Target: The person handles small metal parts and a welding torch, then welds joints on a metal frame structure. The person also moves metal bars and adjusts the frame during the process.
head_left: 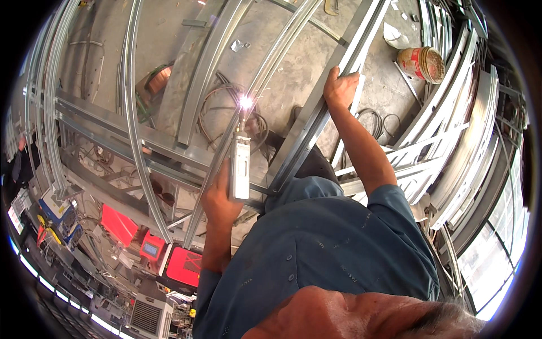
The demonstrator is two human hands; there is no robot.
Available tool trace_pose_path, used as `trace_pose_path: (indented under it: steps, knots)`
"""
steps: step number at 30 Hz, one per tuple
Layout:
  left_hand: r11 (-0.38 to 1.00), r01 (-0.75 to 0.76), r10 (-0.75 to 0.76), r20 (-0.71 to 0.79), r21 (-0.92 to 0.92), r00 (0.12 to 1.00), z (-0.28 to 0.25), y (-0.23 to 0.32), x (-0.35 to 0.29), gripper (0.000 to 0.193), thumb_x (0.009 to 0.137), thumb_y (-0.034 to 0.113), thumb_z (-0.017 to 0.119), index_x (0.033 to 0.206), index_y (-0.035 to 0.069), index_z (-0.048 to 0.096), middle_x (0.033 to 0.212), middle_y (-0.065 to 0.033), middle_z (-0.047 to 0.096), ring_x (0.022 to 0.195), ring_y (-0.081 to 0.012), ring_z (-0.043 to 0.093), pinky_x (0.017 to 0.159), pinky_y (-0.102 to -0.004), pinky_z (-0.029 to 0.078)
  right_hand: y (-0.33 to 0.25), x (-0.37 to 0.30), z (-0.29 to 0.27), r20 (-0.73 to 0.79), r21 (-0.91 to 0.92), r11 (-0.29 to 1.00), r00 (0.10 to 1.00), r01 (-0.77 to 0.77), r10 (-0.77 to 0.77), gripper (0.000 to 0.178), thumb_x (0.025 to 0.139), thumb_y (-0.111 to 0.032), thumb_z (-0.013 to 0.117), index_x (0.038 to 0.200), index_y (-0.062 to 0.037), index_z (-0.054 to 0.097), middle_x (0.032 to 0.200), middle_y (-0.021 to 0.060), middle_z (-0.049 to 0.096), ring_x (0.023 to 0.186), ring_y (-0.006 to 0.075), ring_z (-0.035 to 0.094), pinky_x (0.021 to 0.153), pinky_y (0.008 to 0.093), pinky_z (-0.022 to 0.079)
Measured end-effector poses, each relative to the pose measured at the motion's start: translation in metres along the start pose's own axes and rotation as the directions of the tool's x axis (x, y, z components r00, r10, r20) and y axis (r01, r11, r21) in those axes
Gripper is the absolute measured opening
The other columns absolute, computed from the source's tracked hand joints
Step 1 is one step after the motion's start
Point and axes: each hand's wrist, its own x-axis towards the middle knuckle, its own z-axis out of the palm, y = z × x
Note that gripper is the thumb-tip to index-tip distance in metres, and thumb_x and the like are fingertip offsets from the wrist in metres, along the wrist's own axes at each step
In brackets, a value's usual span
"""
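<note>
My left hand [219,200] is closed around a white and silver handheld welding torch [241,169]. From its tip a bright violet-white glow [245,103] with thin sparks flares against a steel profile; the glare hides the exact contact point. Further right, my right hand [341,89] grips the edge of a long galvanised steel channel [305,133], fingers curled over its side. That channel slopes from my body toward the far right. Other steel profiles [212,68] run away from me, joined to a crosswise rail [113,125] on the left.
A paint-smeared bucket [415,63] lies on the floor at the far right, beside stacked steel lengths [451,118]. Cables [370,121] coil on the concrete. Red machines [183,265] and a grey vented unit [148,315] stand at lower left. Another person [23,161] shows at the left rim.
</note>
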Motion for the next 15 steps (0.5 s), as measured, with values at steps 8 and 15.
trace_pose_path:
  steps: [8, 15]
  knots:
    - [0.996, -0.052, 0.049, -0.035, -0.07, 0.998, -0.002, -0.006, 0.0, 0.067, 0.076, 0.013, 0.08, 0.138, 0.0, 0.057, 0.116, -0.0255, 0.069, 0.102, -0.0397, 0.071, 0.084, -0.0435, 0.058, 0.005, 0.001, 0.004, -0.025, 0.005, 0.999, 0.999, 0.032, -0.032, 0.08, 0.092, -0.046, 0.059, 0.144, 0.0078, 0.031, 0.13, 0.0311, 0.049, 0.117, 0.0485, 0.056, 0.097, 0.053, 0.048]
    - [1.0, 0.014, -0.014, 0.009, -0.027, 1.0, -0.003, 0.003, 0.002, 0.067, 0.076, 0.013, 0.08, 0.138, 0.002, 0.057, 0.116, -0.0242, 0.07, 0.1, -0.0397, 0.071, 0.082, -0.0427, 0.059, -0.001, -0.002, -0.002, -0.009, -0.001, 1.0, 1.0, 0.019, -0.019, 0.08, 0.091, -0.047, 0.059, 0.143, 0.008, 0.032, 0.13, 0.0318, 0.05, 0.117, 0.0484, 0.057, 0.097, 0.0525, 0.049]
